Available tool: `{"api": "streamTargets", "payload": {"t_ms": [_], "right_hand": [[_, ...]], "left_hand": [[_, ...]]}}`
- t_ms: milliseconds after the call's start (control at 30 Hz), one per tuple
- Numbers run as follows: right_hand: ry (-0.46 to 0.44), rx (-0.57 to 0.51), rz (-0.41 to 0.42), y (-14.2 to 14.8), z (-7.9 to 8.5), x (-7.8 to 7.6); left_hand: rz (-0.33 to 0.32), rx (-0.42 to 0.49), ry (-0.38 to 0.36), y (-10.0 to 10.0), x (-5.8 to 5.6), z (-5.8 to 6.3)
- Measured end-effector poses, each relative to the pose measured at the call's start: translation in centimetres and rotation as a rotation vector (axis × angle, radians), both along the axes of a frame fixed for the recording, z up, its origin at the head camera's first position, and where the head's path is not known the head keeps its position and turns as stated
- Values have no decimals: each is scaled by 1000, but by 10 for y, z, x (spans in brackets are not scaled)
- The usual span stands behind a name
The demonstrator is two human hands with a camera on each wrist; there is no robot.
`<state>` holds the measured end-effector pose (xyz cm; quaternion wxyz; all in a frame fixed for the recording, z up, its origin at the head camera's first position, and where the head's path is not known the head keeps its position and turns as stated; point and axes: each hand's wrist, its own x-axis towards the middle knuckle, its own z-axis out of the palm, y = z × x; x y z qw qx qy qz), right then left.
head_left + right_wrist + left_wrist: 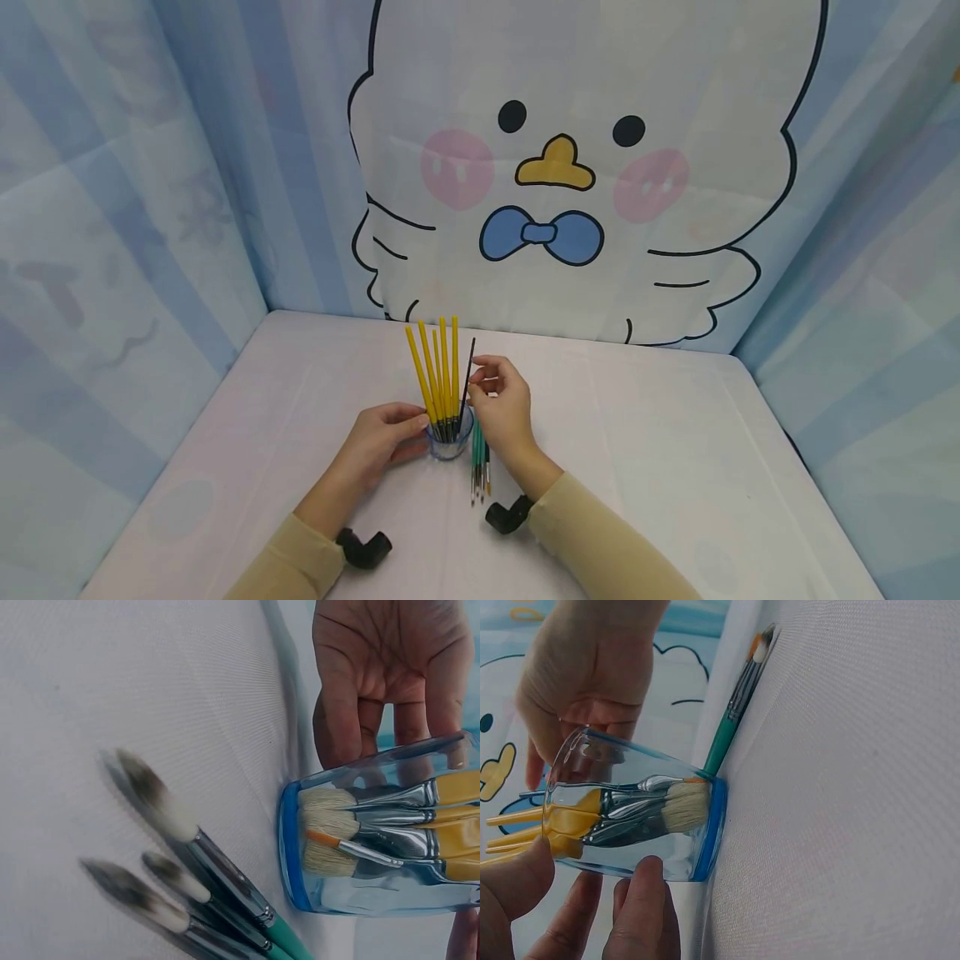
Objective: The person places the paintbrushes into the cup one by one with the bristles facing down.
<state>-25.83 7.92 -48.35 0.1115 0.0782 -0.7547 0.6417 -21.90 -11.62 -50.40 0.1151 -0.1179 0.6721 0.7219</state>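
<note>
A clear cup [679, 866] with a blue base stands upright on the table, holding several yellow-handled paintbrushes [442, 367] bristles down. My left hand [390, 433] holds the cup from its left side, thumb near the rim and fingers along the wall. Just right of the yellow handles, a thin dark-handled paintbrush [467, 379] leans in the cup; its orange tip shows inside in the right wrist view. My right hand [506, 408] pinches this brush by its upper handle, though the exact fingertip contact is partly hidden. Green-handled paintbrushes [477, 454] lie on the table beside the cup.
The white-covered table [637, 467] spreads around the cup. Behind it hangs a curtain [555, 292] printed with a cartoon bird, and blue-striped fabric [135, 250] closes off the sides. A black wrist fitting [508, 515] sits below the right forearm.
</note>
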Motion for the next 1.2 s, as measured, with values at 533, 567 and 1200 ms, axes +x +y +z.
{"api": "streamTargets", "payload": {"t_ms": [533, 567, 1200], "right_hand": [[-79, -35, -47, 10, -6, -1], [-85, -40, -51, 11, -7, -1], [-241, 157, -161, 32, -26, -10]], "left_hand": [[-15, 11, 22, 0, 3, 1], [-13, 11, 20, 0, 3, 1], [-1, 0, 4, 0, 0, -2]]}}
